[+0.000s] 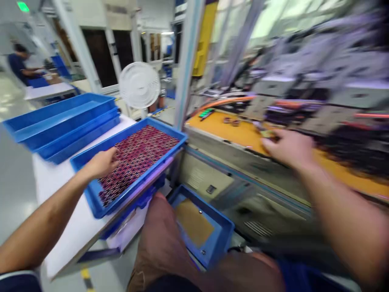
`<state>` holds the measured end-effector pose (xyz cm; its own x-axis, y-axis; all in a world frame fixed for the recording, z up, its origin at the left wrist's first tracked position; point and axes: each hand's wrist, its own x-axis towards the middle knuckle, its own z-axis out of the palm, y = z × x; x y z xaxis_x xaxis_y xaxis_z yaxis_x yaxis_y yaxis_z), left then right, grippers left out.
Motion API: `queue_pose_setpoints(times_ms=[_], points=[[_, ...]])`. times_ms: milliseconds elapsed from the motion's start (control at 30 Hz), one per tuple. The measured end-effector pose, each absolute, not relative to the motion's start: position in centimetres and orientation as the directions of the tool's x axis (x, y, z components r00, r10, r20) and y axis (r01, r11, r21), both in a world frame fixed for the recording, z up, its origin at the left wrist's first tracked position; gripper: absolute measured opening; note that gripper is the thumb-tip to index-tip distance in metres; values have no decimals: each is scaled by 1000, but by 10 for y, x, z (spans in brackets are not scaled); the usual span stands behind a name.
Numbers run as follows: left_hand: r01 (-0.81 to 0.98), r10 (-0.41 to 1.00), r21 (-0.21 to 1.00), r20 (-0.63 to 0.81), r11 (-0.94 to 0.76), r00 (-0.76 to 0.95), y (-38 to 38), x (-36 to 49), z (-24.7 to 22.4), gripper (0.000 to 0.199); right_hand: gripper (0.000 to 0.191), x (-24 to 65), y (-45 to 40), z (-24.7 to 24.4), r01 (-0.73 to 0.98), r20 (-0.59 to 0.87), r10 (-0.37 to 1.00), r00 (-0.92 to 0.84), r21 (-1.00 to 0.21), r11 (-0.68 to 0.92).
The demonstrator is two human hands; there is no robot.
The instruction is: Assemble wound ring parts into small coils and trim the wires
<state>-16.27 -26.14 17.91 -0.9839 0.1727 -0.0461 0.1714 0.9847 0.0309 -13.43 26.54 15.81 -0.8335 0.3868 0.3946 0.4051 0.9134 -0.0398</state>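
my left hand [103, 163] is over the near end of a blue tray [95, 190], its fingers curled in against the small red-and-dark parts [146, 150] that cover most of the tray's floor; i can't tell whether i have one pinched. the tray lies on a white table [68, 233], just beside some stacked blue trays [73, 123]. my right hand [287, 148] is above the orange work surface [215, 125], fingers bent about a small blurred piece [267, 134]; blur keeps me from telling if i grip it. to its left on that surface sit two small round pieces [231, 121] and, farther along, a green-topped strip [206, 113].
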Motion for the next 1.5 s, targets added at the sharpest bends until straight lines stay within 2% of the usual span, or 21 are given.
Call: queue_pose_setpoints(times_ms=[100,167,300,400,467,600,667,733,900,1033,1133,1267,1367,1500], points=[[454,419,63,289,889,-861,-174,-200,223,46,27,-133,277,163,409,369,403,-837,-67,910],[595,523,86,390,799,-758,-99,-221,240,43,30,-140,281,163,414,375,413,-830,-82,906],[673,576,194,386,713,-721,39,-257,243,34,34,-146,281,165,395,394,409,-823,-120,911],[706,594,254,396,662,-700,102,-283,233,50,34,-146,281,168,374,408,398,-822,-142,916],[741,636,292,383,605,-670,124,-296,228,52,33,-147,282,169,362,415,393,-821,-154,919],[799,724,328,344,503,-597,137,-304,220,31,33,-150,285,169,345,417,392,-820,-186,920],[808,735,337,346,483,-583,134,-301,215,28,33,-151,287,168,332,417,390,-821,-206,920],[803,725,354,355,480,-590,129,-297,210,34,34,-151,289,167,308,417,378,-827,-226,924],[702,610,483,364,523,-704,117,-296,196,71,33,-151,292,163,243,426,328,-843,-244,939],[601,467,608,387,519,-795,111,-300,193,65,31,-151,293,159,225,434,306,-847,-229,947],[519,296,694,426,499,-855,99,-302,195,62,30,-153,294,157,218,436,296,-850,-221,951],[433,102,815,429,386,-897,68,-297,201,64,29,-153,294,154,211,440,297,-847,-235,949],[416,72,882,411,223,-909,41,-275,201,66,27,-152,292,155,202,453,306,-838,-264,943],[406,178,914,397,14,-900,7,-211,189,62,24,-146,282,165,145,525,297,-798,-310,940]])
